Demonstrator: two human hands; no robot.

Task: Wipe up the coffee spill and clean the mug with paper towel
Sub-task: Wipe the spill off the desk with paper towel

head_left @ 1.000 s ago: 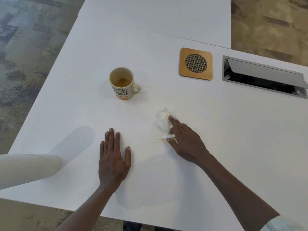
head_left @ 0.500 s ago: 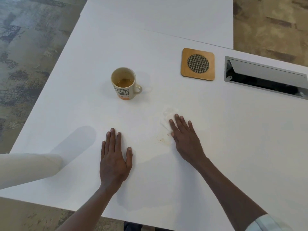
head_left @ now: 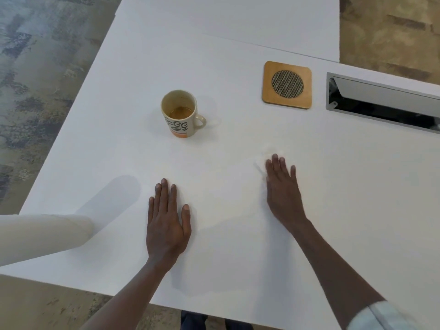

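A cream mug with a dark pattern and an orange base stands upright on the white table, handle to the right, with a little brown coffee at its bottom. My right hand lies flat, fingers stretched, pressing a crumpled white paper towel onto the table to the right of and nearer than the mug. Only the towel's edge shows beside and beyond my fingertips. My left hand rests flat and empty on the table, nearer than the mug. I see no brown stain on the tabletop.
A paper towel roll lies at the near left edge. A wooden coaster with a mesh disc sits at the back right, and a metal cable hatch lies open beside it. A seam crosses the table behind the mug.
My right hand flattened on the paper towel and slid it right and away across the brown specks, which no longer show. My left hand and the mug stayed put.
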